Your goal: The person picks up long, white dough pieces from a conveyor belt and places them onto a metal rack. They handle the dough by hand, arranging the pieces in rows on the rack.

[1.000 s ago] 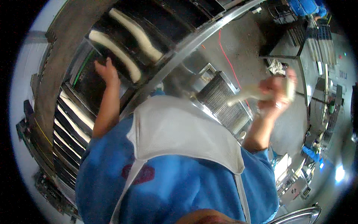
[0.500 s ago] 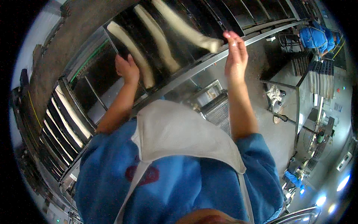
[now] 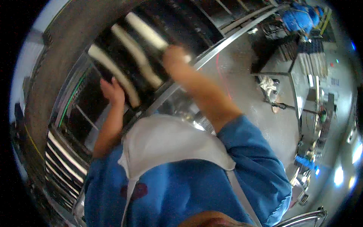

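Dough strips (image 3: 133, 49) lie on a black tray (image 3: 189, 32). The right hand (image 3: 177, 59) covers the rightmost one's near end; the left hand (image 3: 113, 92) is at the tray's edge. I cannot tell whether either grips.

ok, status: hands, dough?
Left hand at left edge of black grooved tray. Right hand blurred over rightmost long cream dough strip, partly hiding it. Two similar strips alongside.

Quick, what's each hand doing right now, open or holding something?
Left hand: open, at the edge of the black grooved tray; contact unclear.
Right hand: at the end of a long pale dough-like strip; blurred, so grip cannot be told.
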Demonstrator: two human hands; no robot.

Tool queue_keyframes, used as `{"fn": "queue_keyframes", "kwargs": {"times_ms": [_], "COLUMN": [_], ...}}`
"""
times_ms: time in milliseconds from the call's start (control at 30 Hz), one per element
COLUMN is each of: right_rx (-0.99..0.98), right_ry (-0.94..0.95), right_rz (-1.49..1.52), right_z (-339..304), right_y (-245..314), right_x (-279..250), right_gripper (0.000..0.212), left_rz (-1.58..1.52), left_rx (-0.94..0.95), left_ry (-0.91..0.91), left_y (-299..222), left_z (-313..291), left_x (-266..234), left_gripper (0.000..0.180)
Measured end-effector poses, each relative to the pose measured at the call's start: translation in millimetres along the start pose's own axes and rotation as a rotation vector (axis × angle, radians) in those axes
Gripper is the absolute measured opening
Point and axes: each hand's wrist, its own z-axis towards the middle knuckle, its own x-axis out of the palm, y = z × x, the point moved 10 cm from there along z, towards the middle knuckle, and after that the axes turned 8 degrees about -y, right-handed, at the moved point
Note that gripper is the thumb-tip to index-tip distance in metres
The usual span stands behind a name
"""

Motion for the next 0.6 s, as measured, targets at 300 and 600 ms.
{"fn": "queue_keyframes", "kwargs": {"times_ms": [300, 600], "right_rx": [0.205, 0.32], "right_ry": [-0.288, -0.718], "right_rz": [0.679, 0.776], "right_z": [15.1, -204.7], "right_y": [-87.8, -203.6], "right_x": [-5.4, 77.7], "right_gripper": [0.053, 0.049], "left_rz": [-0.029, -0.04], "left_rx": [0.07, 0.054], "left_ry": [-0.046, 0.077], "left_y": [-13.0, -86.2], "left_z": [4.9, 16.6], "left_x": [41.4, 43.6], "left_gripper": [0.056, 0.054]}}
